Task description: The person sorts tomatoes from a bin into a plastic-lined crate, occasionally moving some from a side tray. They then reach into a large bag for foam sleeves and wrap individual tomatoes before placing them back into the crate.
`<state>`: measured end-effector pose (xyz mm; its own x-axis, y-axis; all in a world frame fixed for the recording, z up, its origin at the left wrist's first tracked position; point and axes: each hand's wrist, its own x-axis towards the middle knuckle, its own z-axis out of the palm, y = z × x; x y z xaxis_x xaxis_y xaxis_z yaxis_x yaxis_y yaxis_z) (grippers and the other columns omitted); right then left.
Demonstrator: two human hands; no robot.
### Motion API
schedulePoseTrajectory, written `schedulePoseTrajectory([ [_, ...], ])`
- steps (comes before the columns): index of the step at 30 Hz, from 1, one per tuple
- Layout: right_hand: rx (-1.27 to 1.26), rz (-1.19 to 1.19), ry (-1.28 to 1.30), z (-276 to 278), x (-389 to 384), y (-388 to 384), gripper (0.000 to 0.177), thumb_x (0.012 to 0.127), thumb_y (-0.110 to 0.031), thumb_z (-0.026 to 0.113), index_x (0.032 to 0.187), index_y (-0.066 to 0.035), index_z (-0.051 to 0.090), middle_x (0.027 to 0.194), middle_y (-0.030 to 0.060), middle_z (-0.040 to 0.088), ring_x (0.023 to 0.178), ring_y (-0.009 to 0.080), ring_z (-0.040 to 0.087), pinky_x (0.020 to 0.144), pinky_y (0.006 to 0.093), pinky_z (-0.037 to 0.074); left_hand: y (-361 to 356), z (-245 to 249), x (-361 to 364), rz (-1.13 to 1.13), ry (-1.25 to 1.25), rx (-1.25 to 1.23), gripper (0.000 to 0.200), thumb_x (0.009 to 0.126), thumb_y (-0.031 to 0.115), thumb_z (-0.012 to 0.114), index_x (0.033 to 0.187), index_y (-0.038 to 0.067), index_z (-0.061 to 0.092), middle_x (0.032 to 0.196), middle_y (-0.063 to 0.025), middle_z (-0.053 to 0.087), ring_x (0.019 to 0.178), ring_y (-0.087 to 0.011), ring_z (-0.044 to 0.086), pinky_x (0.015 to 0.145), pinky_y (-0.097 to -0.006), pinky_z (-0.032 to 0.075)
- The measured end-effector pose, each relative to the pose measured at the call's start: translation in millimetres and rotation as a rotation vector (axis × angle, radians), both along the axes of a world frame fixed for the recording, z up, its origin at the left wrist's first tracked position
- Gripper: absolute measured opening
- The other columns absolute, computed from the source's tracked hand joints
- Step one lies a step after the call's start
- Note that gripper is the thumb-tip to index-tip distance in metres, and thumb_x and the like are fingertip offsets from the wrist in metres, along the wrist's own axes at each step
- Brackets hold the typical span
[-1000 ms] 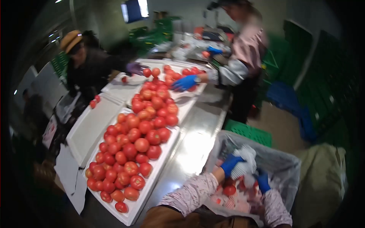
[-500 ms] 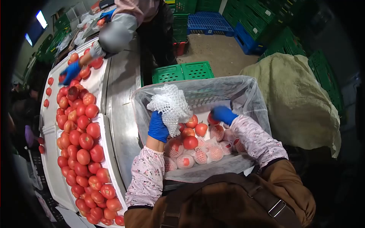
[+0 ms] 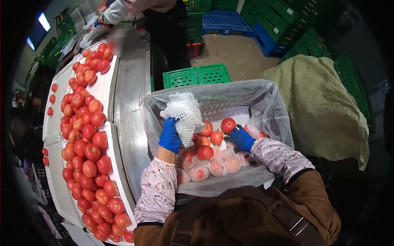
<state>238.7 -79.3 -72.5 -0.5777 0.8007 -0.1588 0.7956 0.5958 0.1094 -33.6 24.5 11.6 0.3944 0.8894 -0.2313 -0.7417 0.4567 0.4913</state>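
In a blue glove, my left hand (image 3: 170, 136) grips a bundle of white foam net sleeves (image 3: 182, 115) above the left side of a lined crate (image 3: 213, 187). My right hand (image 3: 242, 138), also gloved in blue, is low inside the crate with its fingers apart. Its fingertips are beside a bare tomato (image 3: 228, 125), and the palm side is hidden. Several more bare tomatoes (image 3: 205, 152) lie between my hands. Tomatoes in foam nets (image 3: 199, 173) fill the near side of the crate, and another netted tomato (image 3: 255, 132) is just beyond my right hand.
To the left, many loose tomatoes (image 3: 92, 151) cover white trays (image 3: 119, 172) beside a metal surface (image 3: 133, 102). Behind the crate is a green crate (image 3: 197, 76). A pale woven cover (image 3: 320, 106) drapes the right side. A co-worker (image 3: 158, 24) stands at the back.
My right hand has drawn back toward me from the bare tomato, and its fingers now show spread. The co-worker's gloved hand has left the tomatoes. My left hand stays nearly still.
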Motion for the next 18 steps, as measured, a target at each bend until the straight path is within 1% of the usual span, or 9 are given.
schedulePoseTrajectory([
  [2,-0.299,-0.116,-0.005,4.9,-1.1,8.4,0.035,0.055,-0.027,0.067,0.088,-0.017,0.06,0.094,0.0046,0.051,0.093,0.0236,0.048,0.075,0.0427,0.037,-0.7,-4.4,-2.9,-0.001,0.007,0.0,0.043,0.075,0.014,0.053,0.115,0.004,0.044,0.104,-0.0103,0.054,0.093,-0.0224,0.056,0.079,-0.034,0.049],
  [3,-0.253,-0.115,0.046,5.5,-2.6,6.9,0.02,0.058,-0.021,0.064,0.077,-0.015,0.062,0.086,0.0059,0.052,0.082,0.0225,0.05,0.068,0.0392,0.039,-0.1,-5.5,-4.8,-0.004,0.013,-0.005,0.042,0.075,0.015,0.052,0.115,0.004,0.044,0.104,-0.0102,0.054,0.094,-0.0223,0.055,0.079,-0.0341,0.049],
  [6,-0.085,-0.228,0.234,-12.1,2.0,17.4,0.013,0.06,-0.014,0.06,0.073,-0.013,0.061,0.08,0.0088,0.053,0.077,0.0216,0.052,0.063,0.0351,0.04,-0.5,0.4,-4.1,0.006,0.025,-0.035,0.041,0.075,0.015,0.052,0.114,0.004,0.045,0.104,-0.0103,0.054,0.093,-0.0223,0.056,0.079,-0.0343,0.048],
  [8,-0.118,-0.227,0.347,-8.2,13.4,26.0,0.014,0.065,-0.012,0.059,0.078,-0.007,0.062,0.077,0.0133,0.057,0.073,0.0238,0.055,0.063,0.0332,0.043,-2.4,-1.0,-2.8,-0.005,0.034,-0.024,0.041,0.075,0.015,0.052,0.115,0.004,0.045,0.104,-0.0104,0.054,0.093,-0.0223,0.056,0.079,-0.0342,0.048],
  [10,-0.25,-0.689,0.874,2.8,17.7,39.9,0.023,0.07,-0.018,0.062,0.087,-0.002,0.062,0.08,0.0149,0.06,0.074,0.0243,0.058,0.067,0.0321,0.044,3.6,1.9,-0.7,-0.014,0.043,0.004,0.042,0.076,0.015,0.052,0.115,0.004,0.044,0.104,-0.0106,0.054,0.093,-0.0223,0.056,0.08,-0.0341,0.048],
  [11,-0.383,-0.774,1.1,15.8,17.4,44.1,0.032,0.072,-0.023,0.064,0.093,0.001,0.06,0.083,0.0154,0.061,0.074,0.0236,0.059,0.069,0.0302,0.045,3.3,3.1,0.2,-0.045,0.014,-0.004,0.042,0.076,0.016,0.052,0.115,0.003,0.044,0.105,-0.0111,0.054,0.094,-0.0226,0.056,0.08,-0.0342,0.048],
  [15,-0.138,-0.677,1.046,78.9,-18.0,57.7,0.028,0.073,-0.018,0.063,0.092,0.003,0.059,0.078,0.0109,0.06,0.07,0.0163,0.056,0.069,0.0277,0.044,-5.6,8.5,11.0,-0.13,0.007,0.042,0.047,0.078,0.022,0.054,0.117,0.0,0.042,0.107,-0.0129,0.053,0.094,-0.0242,0.056,0.08,-0.0345,0.048],
  [17,-0.077,-0.695,1.539,113.4,-40.9,71.1,0.029,0.075,-0.014,0.061,0.098,0.002,0.058,0.085,0.0082,0.061,0.076,0.0131,0.055,0.072,0.0259,0.044,-15.5,15.4,13.6,-0.292,-0.04,0.068,0.052,0.08,0.03,0.055,0.12,0.001,0.039,0.112,-0.013,0.05,0.099,-0.024,0.053,0.083,-0.0349,0.047],
  [18,-0.125,-0.82,1.549,126.7,-63.0,67.9,0.031,0.076,-0.011,0.06,0.103,0.003,0.055,0.093,0.008,0.061,0.083,0.0122,0.054,0.076,0.0253,0.043,-22.6,19.2,17.3,-0.306,-0.036,0.064,0.052,0.08,0.03,0.055,0.12,0.001,0.039,0.112,-0.013,0.05,0.099,-0.024,0.053,0.083,-0.0349,0.047],
])
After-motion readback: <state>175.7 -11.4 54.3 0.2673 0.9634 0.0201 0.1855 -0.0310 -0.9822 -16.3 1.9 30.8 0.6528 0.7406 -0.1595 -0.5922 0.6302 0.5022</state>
